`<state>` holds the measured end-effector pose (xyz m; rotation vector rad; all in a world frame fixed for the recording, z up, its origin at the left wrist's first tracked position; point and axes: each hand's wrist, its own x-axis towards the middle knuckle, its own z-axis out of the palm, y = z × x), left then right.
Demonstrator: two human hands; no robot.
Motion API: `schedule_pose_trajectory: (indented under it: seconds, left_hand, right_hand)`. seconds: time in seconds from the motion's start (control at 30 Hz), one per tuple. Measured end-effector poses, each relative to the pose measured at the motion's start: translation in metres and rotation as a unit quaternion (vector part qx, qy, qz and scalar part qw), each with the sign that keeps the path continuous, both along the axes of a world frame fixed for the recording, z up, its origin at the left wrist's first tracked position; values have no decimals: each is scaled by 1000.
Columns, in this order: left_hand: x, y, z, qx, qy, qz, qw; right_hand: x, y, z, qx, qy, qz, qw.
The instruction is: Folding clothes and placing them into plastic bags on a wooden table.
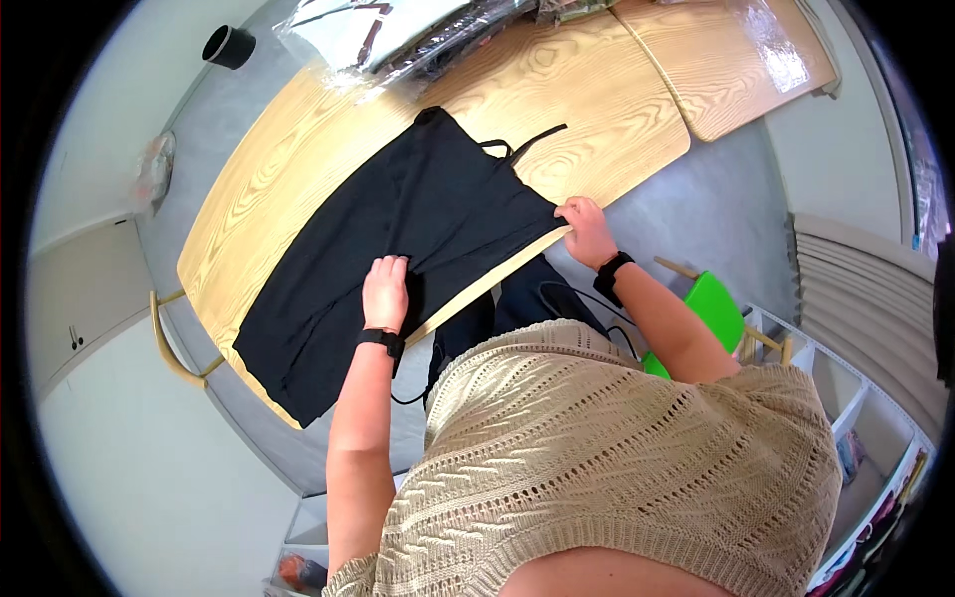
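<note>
A black cloth garment (336, 246), apparently trousers, lies spread across the wood-grain table (261, 175). Two thin drawstring ends (541, 138) stick out from its far right edge onto the wood. My right hand (587, 230) pinches the garment's right corner at the table's near edge. Near the middle of the cloth, my left hand (386, 291) has its fingers curled onto the fabric, which is creased around them. What is under the left fingertips is hidden. Both wrists wear black bands.
Clear plastic-wrapped packages (388, 37) lie on the table's far side. A second table (731, 60) adjoins at the right. A green chair (712, 310) stands close by my right arm, and a wooden chair part (171, 343) shows at the left. A black bin (230, 47) stands on the floor.
</note>
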<state>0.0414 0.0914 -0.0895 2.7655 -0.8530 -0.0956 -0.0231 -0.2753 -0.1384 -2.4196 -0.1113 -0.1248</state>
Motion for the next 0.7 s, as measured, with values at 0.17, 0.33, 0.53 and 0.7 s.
schedule_pose_trajectory:
  seconds: [0.17, 0.33, 0.53, 0.7]
  left_hand:
    - [4, 6, 25, -26, -47, -2, 999]
    - [-8, 15, 13, 34, 54, 25, 998]
    - [-10, 19, 9, 32, 94, 42, 994]
    - [-15, 16, 13, 35, 73, 33, 996]
  right_hand:
    - [-2, -9, 6, 5, 21, 19, 1000]
    - [2, -10, 9, -8, 42, 51, 998]
    - [11, -6, 4, 131, 14, -173, 976]
    - [15, 12, 12, -95, 48, -83, 991]
